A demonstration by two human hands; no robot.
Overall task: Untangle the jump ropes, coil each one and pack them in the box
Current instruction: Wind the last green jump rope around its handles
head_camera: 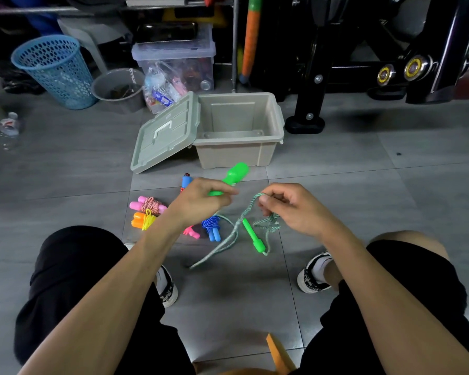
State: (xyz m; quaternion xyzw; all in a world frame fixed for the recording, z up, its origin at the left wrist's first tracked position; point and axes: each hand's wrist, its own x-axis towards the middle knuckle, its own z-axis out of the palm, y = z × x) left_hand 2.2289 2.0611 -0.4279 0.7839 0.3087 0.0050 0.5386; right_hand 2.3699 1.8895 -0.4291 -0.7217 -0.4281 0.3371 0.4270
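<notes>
Left hand (201,203) grips rigid green handle (232,176); right hand (290,208) pinches limp, light cord (244,215), apparently still knotted.

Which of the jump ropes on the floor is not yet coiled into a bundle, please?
The green rope: it trails loose while the left hand grips one handle and the right hand pinches its cord. The pink, orange and blue ropes lie wound.

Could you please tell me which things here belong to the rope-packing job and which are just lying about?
Job: green rope, green handle in left hand, right hand, coiled ropes, open box.
Lying about: blue basket, grey bucket, clear bin, bottle.
</notes>
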